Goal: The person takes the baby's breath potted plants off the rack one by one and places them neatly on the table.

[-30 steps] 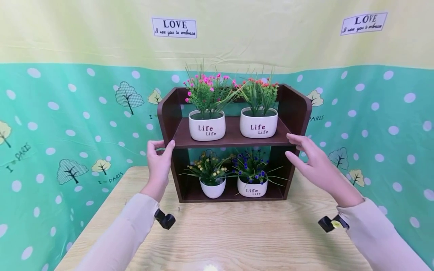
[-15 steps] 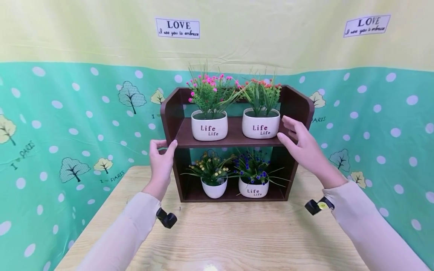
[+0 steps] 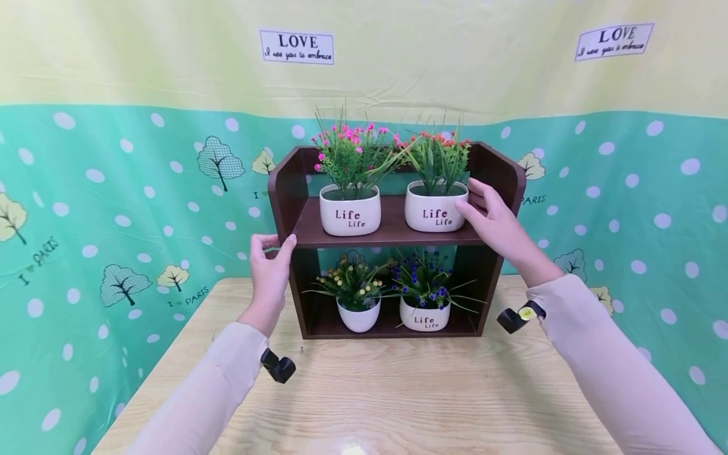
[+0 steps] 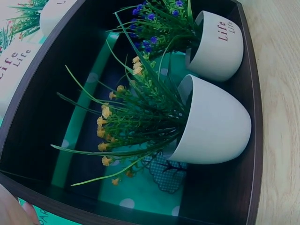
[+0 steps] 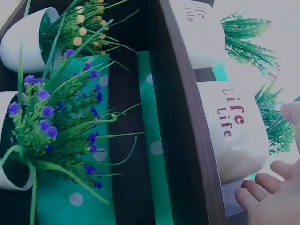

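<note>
In the head view my left hand (image 3: 270,272) grips the left side of a dark brown two-tier wooden shelf (image 3: 392,221), its thumb on the front edge where the upper board meets the side. On that board, at the right, stands a white oval "Life" flowerpot (image 3: 436,212) with orange-red flowers. My right hand (image 3: 497,227) is beside this pot's right end, thumb near its front and fingers toward the back. In the right wrist view the fingers (image 5: 257,192) are loosely bent right by the pot's end. Only a bit of the left hand (image 4: 11,208) shows in the left wrist view.
A pink-flowered pot (image 3: 349,215) stands on the upper left. Below are a plain white pot (image 3: 359,316) with yellow flowers and a "Life" pot (image 3: 425,318) with blue-purple flowers. The shelf stands on a wooden table (image 3: 387,392) before a green-and-yellow curtain (image 3: 114,189).
My right hand has moved left and up from the shelf's right side to the end of the orange-red flowerpot. The left hand has kept its grip on the shelf.
</note>
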Available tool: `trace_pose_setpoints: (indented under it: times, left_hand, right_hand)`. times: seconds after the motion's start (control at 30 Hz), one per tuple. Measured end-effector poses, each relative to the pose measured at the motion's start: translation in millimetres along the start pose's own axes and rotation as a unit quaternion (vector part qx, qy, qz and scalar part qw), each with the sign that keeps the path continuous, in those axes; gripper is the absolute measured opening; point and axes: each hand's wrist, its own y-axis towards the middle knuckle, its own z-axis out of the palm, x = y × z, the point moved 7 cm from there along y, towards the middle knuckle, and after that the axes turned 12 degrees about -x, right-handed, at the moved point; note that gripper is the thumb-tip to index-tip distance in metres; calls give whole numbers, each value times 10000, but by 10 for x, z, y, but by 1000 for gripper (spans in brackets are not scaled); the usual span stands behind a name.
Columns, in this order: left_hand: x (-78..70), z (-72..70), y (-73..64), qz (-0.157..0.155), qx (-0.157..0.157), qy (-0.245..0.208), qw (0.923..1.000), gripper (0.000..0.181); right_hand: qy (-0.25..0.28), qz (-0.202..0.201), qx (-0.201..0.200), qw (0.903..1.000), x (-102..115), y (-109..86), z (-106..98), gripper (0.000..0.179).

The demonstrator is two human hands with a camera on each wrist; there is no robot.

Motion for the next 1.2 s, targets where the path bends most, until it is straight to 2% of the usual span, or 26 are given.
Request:
trace_pose_setpoints:
  times: [0.3, 0.73, 0.97, 1.2]
  left_hand:
    - [-1, -1, 1, -45, -27, 34, 10000, 34]
    - [3, 10, 7, 51, -9, -57, 10000, 33]
    - [21, 0, -1, 10, -11, -18, 10000, 35]
    - [5, 1, 18, 76, 4, -95, 9999, 34]
  right_hand:
    - [-155, 503, 143, 9985, -76, 168, 32, 99]
    - [-5, 1020, 304, 9943, -143, 334, 128, 106]
    - [125, 1325, 548, 9896, -193, 373, 189, 110]
    - [218, 1341, 589, 9890, -197, 400, 216, 109]
